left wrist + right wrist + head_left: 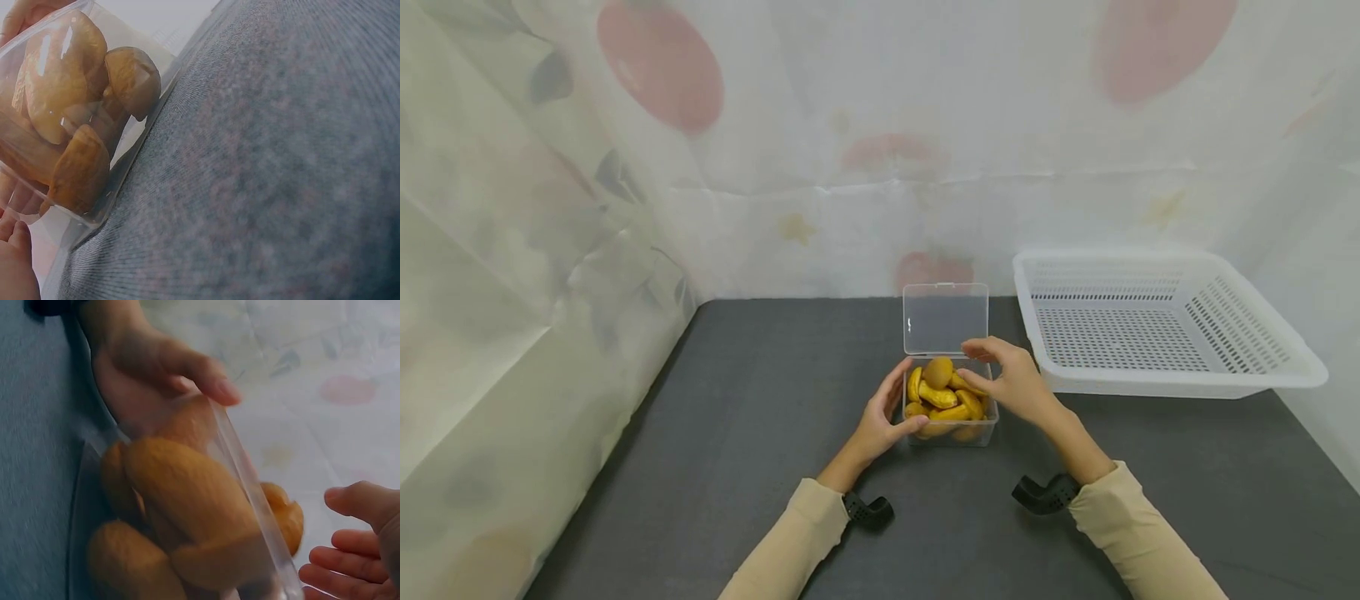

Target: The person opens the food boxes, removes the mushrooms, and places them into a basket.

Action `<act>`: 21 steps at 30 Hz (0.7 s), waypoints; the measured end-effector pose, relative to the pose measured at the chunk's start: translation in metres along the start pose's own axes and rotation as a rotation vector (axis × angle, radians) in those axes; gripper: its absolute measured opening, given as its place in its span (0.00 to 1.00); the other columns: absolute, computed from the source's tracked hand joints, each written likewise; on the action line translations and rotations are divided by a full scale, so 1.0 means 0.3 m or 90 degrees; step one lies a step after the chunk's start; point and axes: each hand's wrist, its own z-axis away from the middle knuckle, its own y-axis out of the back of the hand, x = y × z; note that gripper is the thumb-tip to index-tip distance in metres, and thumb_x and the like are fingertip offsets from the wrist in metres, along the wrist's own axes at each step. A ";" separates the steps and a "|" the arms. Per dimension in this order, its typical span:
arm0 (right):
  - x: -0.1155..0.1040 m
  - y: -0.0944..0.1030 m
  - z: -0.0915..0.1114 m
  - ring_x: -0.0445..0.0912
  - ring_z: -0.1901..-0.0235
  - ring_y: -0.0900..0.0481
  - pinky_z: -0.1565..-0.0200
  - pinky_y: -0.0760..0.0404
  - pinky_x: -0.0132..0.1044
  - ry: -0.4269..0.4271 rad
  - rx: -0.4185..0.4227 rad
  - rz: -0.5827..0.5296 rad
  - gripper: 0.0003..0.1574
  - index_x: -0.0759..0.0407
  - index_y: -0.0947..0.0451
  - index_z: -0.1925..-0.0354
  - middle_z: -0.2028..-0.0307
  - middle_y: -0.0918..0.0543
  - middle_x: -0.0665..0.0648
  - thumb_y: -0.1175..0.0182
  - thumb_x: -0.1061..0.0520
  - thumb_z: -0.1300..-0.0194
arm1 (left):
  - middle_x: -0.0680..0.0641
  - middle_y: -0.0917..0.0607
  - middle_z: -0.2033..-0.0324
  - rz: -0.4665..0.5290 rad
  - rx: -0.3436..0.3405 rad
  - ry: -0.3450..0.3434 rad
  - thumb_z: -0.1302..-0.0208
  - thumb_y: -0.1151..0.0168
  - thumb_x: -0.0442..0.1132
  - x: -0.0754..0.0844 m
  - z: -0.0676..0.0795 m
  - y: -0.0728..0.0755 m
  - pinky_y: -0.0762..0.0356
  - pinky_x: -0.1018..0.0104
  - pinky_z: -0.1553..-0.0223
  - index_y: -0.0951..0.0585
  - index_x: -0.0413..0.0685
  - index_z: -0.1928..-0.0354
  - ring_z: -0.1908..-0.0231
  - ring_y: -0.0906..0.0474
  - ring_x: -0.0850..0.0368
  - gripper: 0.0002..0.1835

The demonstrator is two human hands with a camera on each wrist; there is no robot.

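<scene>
A clear plastic box (955, 435) with a raised clear lid (946, 321) sits on the dark table in the head view. Yellow-brown rounded pieces (938, 398) fill it, and one round piece (937, 372) sits above the rest at the back. My left hand (874, 423) grips the box's left side, thumb at the front rim. Over the right part of the box is my right hand (1018, 387), thumb and fingers apart. In the right wrist view this right hand (369, 550) holds nothing, close beside a piece (284, 515) that shows past the rim.
A white perforated basket (1150, 383) stands at the right rear of the dark table (760, 400). Behind the table hangs a pale printed sheet (865, 100), which continues down the left side (512, 333). Dark wrist mounts (1047, 493) hang at both sleeves.
</scene>
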 end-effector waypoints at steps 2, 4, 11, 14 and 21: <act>-0.003 -0.014 0.002 0.59 0.54 0.16 0.52 0.16 0.50 0.000 -0.011 -0.012 0.25 0.71 0.23 0.49 0.54 0.16 0.67 0.31 0.63 0.44 | 0.38 0.48 0.24 0.001 -0.001 -0.001 0.39 0.34 0.46 0.000 0.001 0.001 0.49 0.84 0.30 0.49 0.46 0.24 0.24 0.54 0.39 0.47; -0.008 -0.028 0.001 0.60 0.54 0.16 0.51 0.16 0.50 0.000 -0.019 -0.022 0.25 0.71 0.23 0.49 0.54 0.16 0.68 0.31 0.63 0.45 | 0.38 0.48 0.24 0.001 -0.002 -0.004 0.38 0.34 0.46 -0.002 0.002 0.002 0.49 0.85 0.30 0.49 0.45 0.25 0.24 0.54 0.39 0.46; -0.019 -0.064 -0.012 0.59 0.53 0.17 0.50 0.16 0.48 -0.010 -0.037 -0.028 0.28 0.70 0.23 0.48 0.52 0.17 0.67 0.28 0.60 0.46 | 0.37 0.48 0.25 -0.007 0.000 -0.009 0.38 0.34 0.43 -0.007 0.002 0.004 0.49 0.84 0.30 0.48 0.43 0.25 0.24 0.53 0.38 0.46; -0.021 -0.072 -0.019 0.59 0.52 0.17 0.50 0.16 0.48 -0.016 -0.039 -0.034 0.29 0.71 0.23 0.48 0.52 0.17 0.67 0.28 0.60 0.47 | 0.37 0.48 0.24 -0.005 0.000 -0.011 0.38 0.34 0.43 -0.008 0.001 0.003 0.49 0.83 0.29 0.48 0.44 0.25 0.24 0.53 0.39 0.45; -0.024 -0.081 -0.026 0.59 0.52 0.17 0.50 0.16 0.50 -0.030 -0.041 -0.031 0.29 0.71 0.23 0.49 0.52 0.17 0.67 0.27 0.60 0.48 | 0.37 0.46 0.25 -0.030 0.007 -0.063 0.36 0.36 0.47 -0.019 0.005 0.002 0.46 0.77 0.27 0.48 0.42 0.25 0.24 0.50 0.47 0.44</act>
